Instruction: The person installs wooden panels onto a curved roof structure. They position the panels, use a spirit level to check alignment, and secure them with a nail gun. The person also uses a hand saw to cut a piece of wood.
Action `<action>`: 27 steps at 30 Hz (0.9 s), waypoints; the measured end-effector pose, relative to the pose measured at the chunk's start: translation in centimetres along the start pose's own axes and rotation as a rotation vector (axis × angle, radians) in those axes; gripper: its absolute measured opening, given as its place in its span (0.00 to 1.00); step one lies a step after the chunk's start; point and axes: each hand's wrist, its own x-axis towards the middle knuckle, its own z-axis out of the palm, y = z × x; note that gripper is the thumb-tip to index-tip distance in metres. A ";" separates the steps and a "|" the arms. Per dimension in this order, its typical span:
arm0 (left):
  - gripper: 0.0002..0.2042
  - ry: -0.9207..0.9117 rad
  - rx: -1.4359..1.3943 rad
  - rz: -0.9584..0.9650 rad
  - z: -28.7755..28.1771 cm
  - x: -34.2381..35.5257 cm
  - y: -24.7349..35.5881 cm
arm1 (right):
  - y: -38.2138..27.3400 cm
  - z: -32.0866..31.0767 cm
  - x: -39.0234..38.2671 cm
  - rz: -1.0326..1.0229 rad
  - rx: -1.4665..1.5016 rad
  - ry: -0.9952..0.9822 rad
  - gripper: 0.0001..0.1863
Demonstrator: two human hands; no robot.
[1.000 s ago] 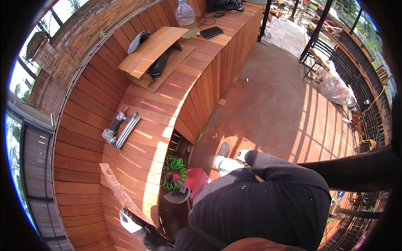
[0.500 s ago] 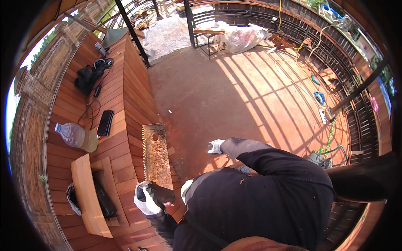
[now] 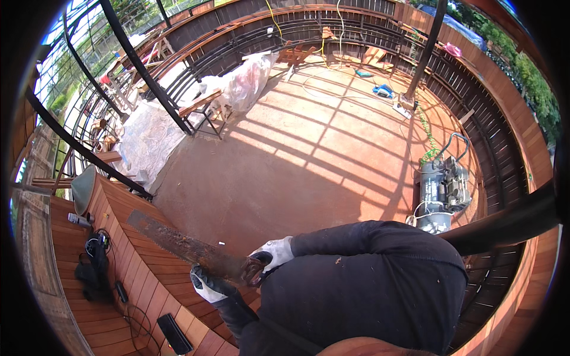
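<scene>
A rusty handsaw (image 3: 193, 246) is held out in front of my body, its blade pointing to the upper left over the edge of a wooden plank bench. My right hand (image 3: 274, 254), in a white and dark work glove, is closed round the handle end. Under the blade near that same end, my left hand (image 3: 211, 287), gloved alike, grips the saw from below. The left fingers are partly hidden by the blade.
The plank bench (image 3: 145, 279) runs along my left, bearing a black phone (image 3: 174, 333), a black bag (image 3: 94, 270) and cables. An air compressor (image 3: 438, 193) stands at right, near a black post (image 3: 424, 56). Plastic sheeting (image 3: 148, 145) covers the ground at far left.
My right hand has come from apart at the right onto the saw's handle. The saw has swung from pointing straight ahead to pointing left. My view has turned to the right.
</scene>
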 end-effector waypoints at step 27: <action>0.06 -0.145 -0.052 -0.299 1.4 60.3 -15.0 | 0.5 -29.3 51.3 0.068 0.571 0.506 0.14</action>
